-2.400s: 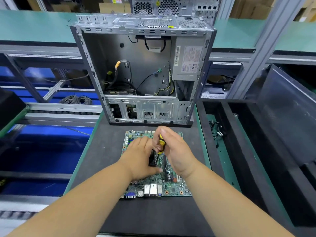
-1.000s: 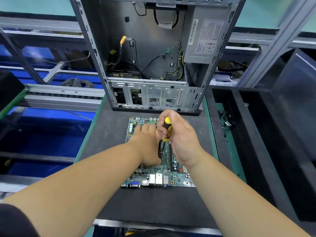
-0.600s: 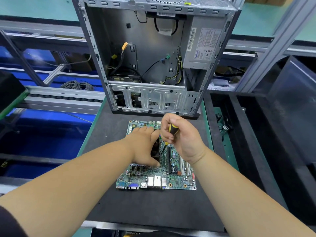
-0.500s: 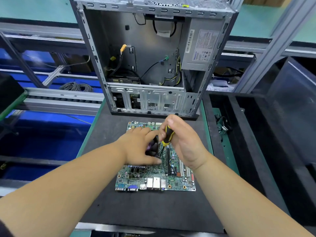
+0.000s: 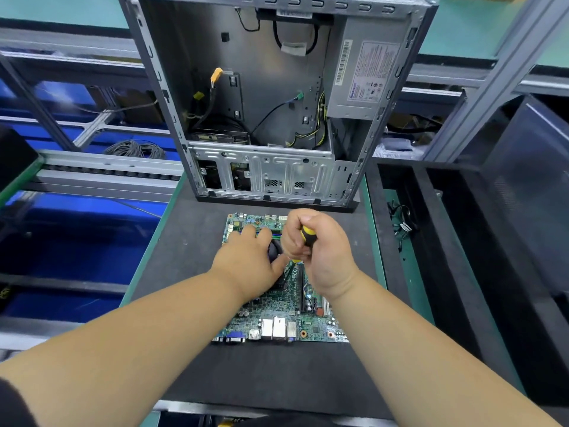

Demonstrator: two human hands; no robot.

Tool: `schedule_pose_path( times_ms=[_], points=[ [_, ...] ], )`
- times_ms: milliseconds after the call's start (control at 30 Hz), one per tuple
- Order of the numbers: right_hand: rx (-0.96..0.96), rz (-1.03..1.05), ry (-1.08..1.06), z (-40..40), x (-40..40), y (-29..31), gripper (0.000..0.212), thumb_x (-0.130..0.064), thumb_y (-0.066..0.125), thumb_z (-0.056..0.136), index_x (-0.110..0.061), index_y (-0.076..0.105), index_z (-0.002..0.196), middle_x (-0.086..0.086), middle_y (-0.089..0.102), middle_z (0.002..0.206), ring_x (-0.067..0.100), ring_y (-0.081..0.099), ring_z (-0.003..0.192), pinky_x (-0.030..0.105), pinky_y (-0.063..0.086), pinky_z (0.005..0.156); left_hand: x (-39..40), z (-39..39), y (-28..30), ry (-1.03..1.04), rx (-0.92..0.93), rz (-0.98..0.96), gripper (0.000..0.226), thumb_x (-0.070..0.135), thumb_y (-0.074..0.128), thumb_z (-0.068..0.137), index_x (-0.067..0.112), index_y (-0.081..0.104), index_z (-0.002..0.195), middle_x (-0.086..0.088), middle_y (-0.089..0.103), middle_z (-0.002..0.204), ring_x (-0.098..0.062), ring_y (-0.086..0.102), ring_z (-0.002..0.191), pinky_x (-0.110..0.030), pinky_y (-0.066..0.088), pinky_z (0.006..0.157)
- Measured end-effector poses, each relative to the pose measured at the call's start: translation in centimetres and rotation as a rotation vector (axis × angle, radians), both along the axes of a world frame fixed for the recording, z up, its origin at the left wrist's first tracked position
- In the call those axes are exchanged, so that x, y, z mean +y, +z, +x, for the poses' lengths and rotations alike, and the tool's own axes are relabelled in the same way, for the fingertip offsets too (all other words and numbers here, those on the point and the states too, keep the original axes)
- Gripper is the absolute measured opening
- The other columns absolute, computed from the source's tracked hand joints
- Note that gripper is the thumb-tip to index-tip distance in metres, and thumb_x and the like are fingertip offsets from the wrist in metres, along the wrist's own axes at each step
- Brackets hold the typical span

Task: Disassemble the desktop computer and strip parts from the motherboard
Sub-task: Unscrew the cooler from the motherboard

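Green motherboard (image 5: 278, 315) lies flat on the dark mat (image 5: 252, 374), its port row nearest the person. On it the left hand (image 5: 251, 266) rests with fingers straight, pressing over a black cooler mostly hidden beneath. Beside it, the right hand (image 5: 320, 254) grips a yellow-and-black screwdriver (image 5: 307, 235), tip down at the board. Beyond stands the open computer case (image 5: 277, 97), power supply (image 5: 363, 78) in its upper right

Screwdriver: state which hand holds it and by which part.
The right hand grips the screwdriver by its yellow-and-black handle; the left hand rests on the motherboard.
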State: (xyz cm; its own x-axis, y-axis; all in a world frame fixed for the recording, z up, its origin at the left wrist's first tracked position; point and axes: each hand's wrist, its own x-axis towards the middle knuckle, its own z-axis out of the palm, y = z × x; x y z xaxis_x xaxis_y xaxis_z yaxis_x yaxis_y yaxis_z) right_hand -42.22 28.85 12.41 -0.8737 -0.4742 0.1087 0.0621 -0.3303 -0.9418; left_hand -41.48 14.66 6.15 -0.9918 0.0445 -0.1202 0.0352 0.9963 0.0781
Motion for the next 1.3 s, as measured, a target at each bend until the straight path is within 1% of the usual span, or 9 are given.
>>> schedule_pose_path(
  times_ms=[167, 333, 400, 500, 600, 767, 867, 1133, 1300],
  points=[
    [-0.014, 0.032, 0.084, -0.6, 0.1, 0.4, 0.026, -0.018, 0.034, 0.082, -0.012, 0.045, 0.060, -0.003, 0.032, 0.046, 0.013, 0.024, 0.044, 0.024, 0.020, 0.046, 0.1, -0.2, -0.3, 0.015, -0.017, -0.031, 0.060, 0.062, 0.020, 0.084, 0.022, 0.041, 0.123, -0.010, 0.046, 0.117, -0.034, 0.046, 0.103, -0.041, 0.044, 0.084],
    [-0.076, 0.087, -0.071, 0.3, 0.4, 0.5, 0.027, -0.028, 0.051, 0.090, -0.002, 0.052, 0.087, 0.003, 0.058, 0.067, 0.020, 0.052, 0.066, 0.027, 0.045, 0.065, 0.3, -0.1, -0.3, 0.036, -0.018, -0.011, 0.059, 0.062, 0.028, 0.088, 0.023, 0.033, 0.132, -0.011, 0.042, 0.115, -0.035, 0.044, 0.102, -0.041, 0.044, 0.077],
    [-0.083, 0.108, -0.173, 0.7, 0.4, 0.5, 0.033, -0.034, 0.055, 0.090, -0.001, 0.058, 0.090, 0.001, 0.063, 0.071, 0.018, 0.058, 0.069, 0.024, 0.048, 0.062, 0.3, -0.2, -0.3, 0.053, -0.022, 0.011, 0.060, 0.062, 0.027, 0.087, 0.024, 0.033, 0.133, -0.011, 0.042, 0.116, -0.035, 0.044, 0.103, -0.041, 0.044, 0.076],
    [-0.084, 0.047, -0.256, 1.4, -0.4, 0.2, 0.029, -0.036, 0.047, 0.095, -0.014, 0.060, 0.082, -0.002, 0.057, 0.070, 0.012, 0.053, 0.065, 0.018, 0.045, 0.057, 0.3, -0.1, -0.3, 0.053, -0.018, 0.023, 0.061, 0.064, 0.025, 0.085, 0.024, 0.036, 0.130, -0.011, 0.043, 0.117, -0.035, 0.043, 0.105, -0.041, 0.042, 0.076],
    [-0.051, -0.013, -0.296, 2.1, -0.9, -0.3, 0.035, -0.032, 0.036, 0.099, -0.012, 0.053, 0.076, -0.003, 0.047, 0.064, 0.010, 0.042, 0.059, 0.016, 0.038, 0.056, 0.3, 0.0, -0.3, 0.060, -0.018, 0.019, 0.062, 0.064, 0.024, 0.084, 0.021, 0.038, 0.127, -0.011, 0.044, 0.119, -0.035, 0.043, 0.107, -0.042, 0.044, 0.079],
    [0.075, -0.006, -0.126, 1.7, -0.9, 0.1, 0.034, -0.029, 0.043, 0.086, -0.011, 0.044, 0.057, -0.009, 0.042, 0.051, 0.006, 0.035, 0.047, 0.018, 0.027, 0.047, 0.4, -0.1, -0.1, 0.036, -0.013, -0.025, 0.060, 0.060, 0.021, 0.083, 0.018, 0.037, 0.123, -0.012, 0.044, 0.115, -0.034, 0.045, 0.102, -0.040, 0.040, 0.074],
    [-0.002, -0.022, -0.079, 0.7, 0.1, 0.6, 0.021, -0.022, 0.044, 0.081, -0.010, 0.043, 0.064, -0.004, 0.034, 0.049, 0.010, 0.028, 0.046, 0.025, 0.021, 0.048, 0.4, 0.0, -0.2, 0.045, 0.009, -0.016, 0.057, 0.062, 0.027, 0.088, 0.018, 0.039, 0.122, -0.012, 0.045, 0.118, -0.034, 0.046, 0.104, -0.038, 0.037, 0.071],
    [-0.102, -0.002, -0.268, 2.4, 1.6, 0.1, 0.023, -0.027, 0.064, 0.091, -0.005, 0.057, 0.090, 0.008, 0.058, 0.082, 0.022, 0.055, 0.080, 0.023, 0.046, 0.067, 0.5, 0.0, -0.2, 0.051, 0.022, -0.013, 0.055, 0.064, 0.029, 0.089, 0.017, 0.038, 0.118, -0.013, 0.044, 0.119, -0.035, 0.045, 0.105, -0.037, 0.034, 0.069],
    [-0.074, -0.066, -0.227, 2.4, 0.6, 0.1, 0.030, -0.032, 0.049, 0.098, -0.006, 0.056, 0.087, 0.007, 0.051, 0.079, 0.017, 0.047, 0.073, 0.023, 0.041, 0.068, 0.5, 0.0, -0.3, 0.057, 0.021, 0.011, 0.054, 0.063, 0.033, 0.090, 0.018, 0.038, 0.119, -0.013, 0.043, 0.118, -0.035, 0.044, 0.105, -0.038, 0.037, 0.072]
  ],
)
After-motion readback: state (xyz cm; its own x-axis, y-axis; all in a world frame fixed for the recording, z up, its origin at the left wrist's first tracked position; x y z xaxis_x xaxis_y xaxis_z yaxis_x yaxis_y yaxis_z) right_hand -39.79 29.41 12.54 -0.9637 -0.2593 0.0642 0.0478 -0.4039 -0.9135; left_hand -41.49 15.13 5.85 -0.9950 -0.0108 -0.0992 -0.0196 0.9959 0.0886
